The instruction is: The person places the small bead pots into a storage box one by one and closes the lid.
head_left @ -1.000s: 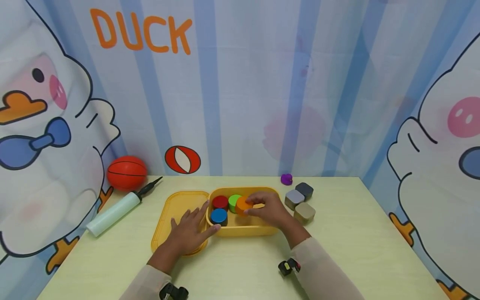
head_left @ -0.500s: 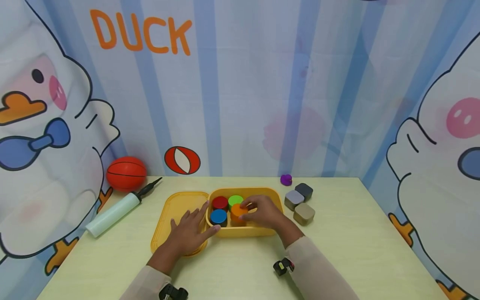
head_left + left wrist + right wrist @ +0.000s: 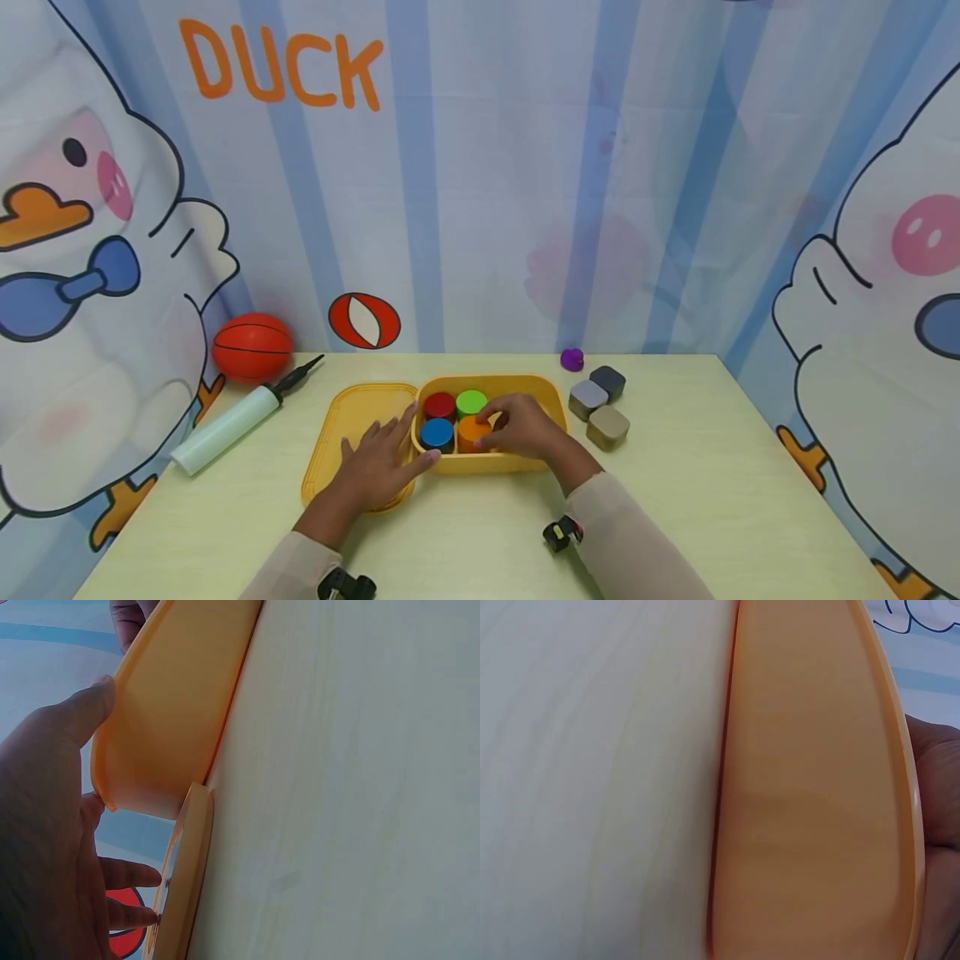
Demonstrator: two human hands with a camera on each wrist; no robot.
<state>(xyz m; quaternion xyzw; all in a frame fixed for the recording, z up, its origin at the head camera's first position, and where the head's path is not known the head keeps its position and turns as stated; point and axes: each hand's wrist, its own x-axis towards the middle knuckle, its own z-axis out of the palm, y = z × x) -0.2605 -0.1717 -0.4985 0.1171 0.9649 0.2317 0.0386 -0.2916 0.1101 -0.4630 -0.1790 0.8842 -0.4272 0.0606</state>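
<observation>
A yellow plastic box point(image 3: 525, 463) sits on the table, with its yellow lid point(image 3: 330, 442) lying flat to the left. Inside the box, a red round piece point(image 3: 440, 406), a green one point(image 3: 472, 402), a blue one point(image 3: 437, 434) and an orange one point(image 3: 472, 434) stand grouped at the left end. My right hand point(image 3: 521, 427) reaches into the box and pinches the orange round piece. Fingers spread, my left hand point(image 3: 375, 468) lies over the lid and touches the box's left rim with its thumb. The box wall point(image 3: 817, 787) hides the right fingertips in the right wrist view.
Dark point(image 3: 608, 382), grey point(image 3: 588, 399) and beige point(image 3: 608, 427) blocks lie right of the box. Behind them is a small purple object point(image 3: 572, 360). A hand pump point(image 3: 232, 427) and a red ball point(image 3: 253, 347) stand at the left, before a printed curtain point(image 3: 495, 167).
My right hand has moved left and toward me, bringing the orange round piece down beside the blue one, in front of the green one. My left hand has stayed put.
</observation>
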